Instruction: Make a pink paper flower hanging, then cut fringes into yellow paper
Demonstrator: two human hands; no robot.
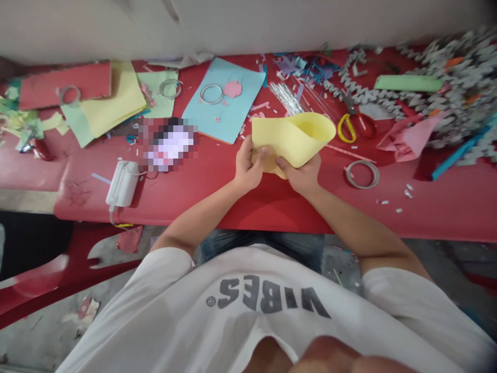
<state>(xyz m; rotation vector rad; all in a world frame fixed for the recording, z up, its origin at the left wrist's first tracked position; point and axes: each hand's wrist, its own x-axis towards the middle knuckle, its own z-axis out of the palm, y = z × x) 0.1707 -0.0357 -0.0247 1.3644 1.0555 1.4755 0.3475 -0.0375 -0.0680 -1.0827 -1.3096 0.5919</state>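
I'm holding a pale yellow paper sheet (293, 139) curled into a loose, open cone, its wide mouth facing up and to the right. Its lower end is pinched between my left hand (247, 166) and right hand (300, 175), above the front edge of the red table (272, 207).

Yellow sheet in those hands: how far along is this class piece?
Already done: grey zigzag paper strips lie cut at the right, and a pink paper flower sits on the blue sheet. In hand: the left hand and right hand curl the yellow sheet into a cone. Left: no fastening shows on the cone, and the silver ring on the blue sheet lies loose.
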